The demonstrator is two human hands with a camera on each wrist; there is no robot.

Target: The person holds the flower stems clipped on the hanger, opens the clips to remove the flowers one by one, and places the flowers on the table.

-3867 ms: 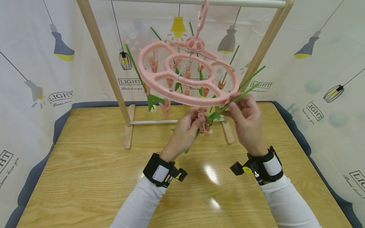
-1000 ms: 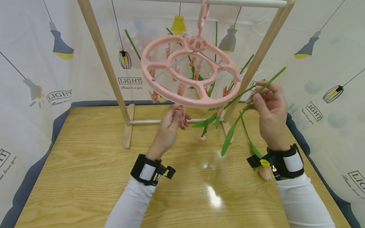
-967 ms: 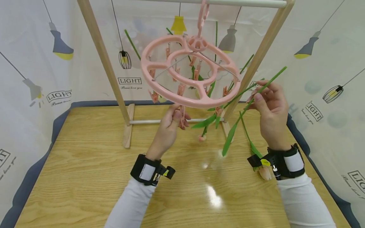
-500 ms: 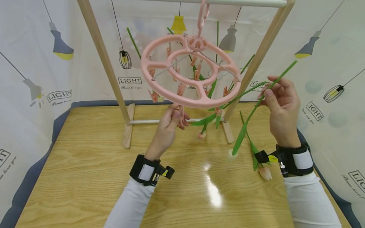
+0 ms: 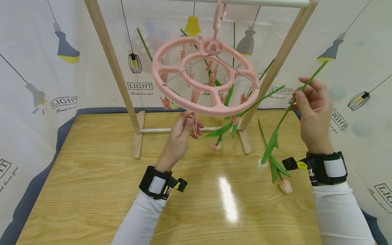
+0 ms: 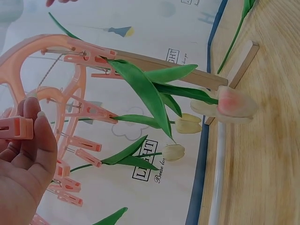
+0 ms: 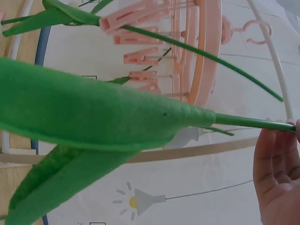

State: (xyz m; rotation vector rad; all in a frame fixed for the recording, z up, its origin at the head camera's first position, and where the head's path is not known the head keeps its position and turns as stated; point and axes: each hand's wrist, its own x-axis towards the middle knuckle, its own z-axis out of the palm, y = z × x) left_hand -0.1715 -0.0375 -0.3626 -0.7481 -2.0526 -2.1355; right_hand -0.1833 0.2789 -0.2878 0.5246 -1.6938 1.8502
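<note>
My left hand grips a pink clothespin hanging from the front rim of the round pink clip hanger. The left wrist view shows that clothespin between thumb and fingers, with no flower in it. Out to the right, my right hand pinches the stem of an artificial tulip. Its pale bloom hangs downward, mostly behind the leaf. In the right wrist view this tulip's green leaf fills much of the picture. A pink tulip hangs bloom-down from a clothespin at the hanger's front right.
Another pale pink tulip lies on the wooden table at the right. The hanger hooks over the white top bar of a wooden stand. More tulips hang from clothespins farther back.
My right hand has moved away from the hanger to the right, carrying the tulip. My left hand, earlier close beside it, has shifted left and stays on a clothespin. The lying tulip has come into view.
</note>
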